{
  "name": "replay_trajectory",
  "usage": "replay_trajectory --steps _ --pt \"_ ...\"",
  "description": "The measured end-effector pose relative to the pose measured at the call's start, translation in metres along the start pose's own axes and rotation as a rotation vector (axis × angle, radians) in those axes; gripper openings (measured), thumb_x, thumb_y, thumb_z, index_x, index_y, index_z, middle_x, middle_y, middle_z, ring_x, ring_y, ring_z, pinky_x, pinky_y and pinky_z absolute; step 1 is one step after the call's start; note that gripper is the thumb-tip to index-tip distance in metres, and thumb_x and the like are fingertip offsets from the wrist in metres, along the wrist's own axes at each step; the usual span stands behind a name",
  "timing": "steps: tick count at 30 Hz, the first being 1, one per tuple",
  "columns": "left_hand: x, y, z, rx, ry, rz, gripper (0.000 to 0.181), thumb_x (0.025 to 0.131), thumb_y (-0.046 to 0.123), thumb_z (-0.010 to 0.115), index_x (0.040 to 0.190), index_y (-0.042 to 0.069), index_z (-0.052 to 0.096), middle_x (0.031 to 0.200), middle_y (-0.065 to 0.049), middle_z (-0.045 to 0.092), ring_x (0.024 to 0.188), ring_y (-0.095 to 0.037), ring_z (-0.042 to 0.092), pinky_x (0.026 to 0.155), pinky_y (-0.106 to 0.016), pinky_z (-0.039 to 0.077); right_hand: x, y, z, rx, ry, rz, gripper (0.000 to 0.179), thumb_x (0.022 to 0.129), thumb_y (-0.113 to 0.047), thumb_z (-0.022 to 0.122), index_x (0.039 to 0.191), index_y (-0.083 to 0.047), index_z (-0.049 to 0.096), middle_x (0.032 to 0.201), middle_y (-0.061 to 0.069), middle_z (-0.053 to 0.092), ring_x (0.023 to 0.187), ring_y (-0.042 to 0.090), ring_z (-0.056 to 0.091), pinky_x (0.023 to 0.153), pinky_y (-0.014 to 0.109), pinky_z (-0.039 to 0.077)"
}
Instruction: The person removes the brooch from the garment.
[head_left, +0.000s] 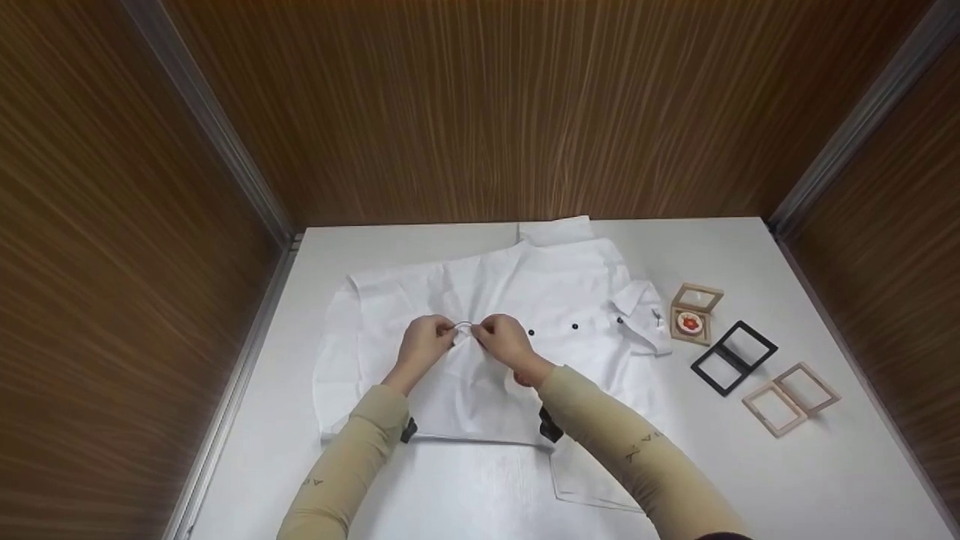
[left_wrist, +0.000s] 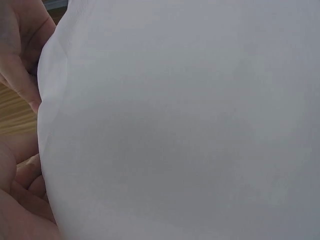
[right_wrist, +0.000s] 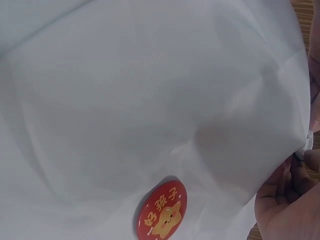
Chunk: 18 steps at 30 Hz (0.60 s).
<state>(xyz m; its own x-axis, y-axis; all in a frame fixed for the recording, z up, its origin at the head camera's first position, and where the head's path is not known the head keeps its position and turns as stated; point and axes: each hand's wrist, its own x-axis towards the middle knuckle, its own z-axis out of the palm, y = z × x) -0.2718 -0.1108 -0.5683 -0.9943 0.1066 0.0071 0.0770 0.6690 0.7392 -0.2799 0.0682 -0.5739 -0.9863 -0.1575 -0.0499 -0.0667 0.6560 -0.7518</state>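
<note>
A white shirt (head_left: 397,390) with dark buttons lies spread across the table, its collar (head_left: 645,330) toward the right. Over its middle, my left hand (head_left: 426,341) pinches the front edge of the fabric between thumb and fingers. Just to the right, my right hand (head_left: 504,339) pinches the same raised edge. A short stretch of cloth shows between the fingertips, and the wrist views show it lifted in a fold. Whether a button sits under the fingers I cannot tell. A red badge (right_wrist: 162,212) with a yellow star is on the shirt, partly covered by my right wrist in the head view.
On the right stand an open wooden case (head_left: 709,336) with a red-and-white round badge (head_left: 689,322) in it, an open black case (head_left: 726,352) and another open light wooden case (head_left: 800,395). Brown wood-grain panels (head_left: 480,112) enclose the white table (head_left: 255,420).
</note>
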Motion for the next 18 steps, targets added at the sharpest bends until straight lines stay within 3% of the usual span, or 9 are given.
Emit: replay_trajectory --steps 9,13,18 --pt "0.0005 -0.0022 0.0053 -0.054 0.004 -0.036 0.013 0.102 0.008 0.069 0.103 -0.001 0.079 0.092 -0.013 0.078 0.082 -0.021 0.073 0.076 -0.033 0.061 0.0013 -0.0019 -0.0009 0.083 0.07 -0.078 0.013 0.098 -0.011 0.07 0.102 -0.003 0.08 0.098 0.012 0.08 0.091 0.026 0.072 0.084 0.038 0.059" --pt "0.0004 -0.0023 0.0075 -0.073 0.043 -0.055 0.012 0.1 0.008 0.071 0.103 -0.002 0.078 0.091 -0.012 0.078 0.081 -0.02 0.073 0.074 -0.032 0.061 0.0033 -0.0004 0.0016 0.081 0.068 -0.109 0.015 0.098 -0.008 0.069 0.105 0.0 0.08 0.101 0.015 0.08 0.094 0.028 0.073 0.087 0.04 0.06" --pt "0.002 -0.0008 0.0096 -0.094 0.115 -0.062 0.011 0.099 0.008 0.073 0.1 -0.002 0.078 0.09 -0.013 0.079 0.083 -0.023 0.074 0.075 -0.034 0.061 0.0066 0.0002 0.0017 0.09 0.067 -0.08 0.018 0.1 -0.01 0.068 0.107 0.002 0.079 0.103 0.017 0.08 0.097 0.03 0.074 0.09 0.043 0.061"
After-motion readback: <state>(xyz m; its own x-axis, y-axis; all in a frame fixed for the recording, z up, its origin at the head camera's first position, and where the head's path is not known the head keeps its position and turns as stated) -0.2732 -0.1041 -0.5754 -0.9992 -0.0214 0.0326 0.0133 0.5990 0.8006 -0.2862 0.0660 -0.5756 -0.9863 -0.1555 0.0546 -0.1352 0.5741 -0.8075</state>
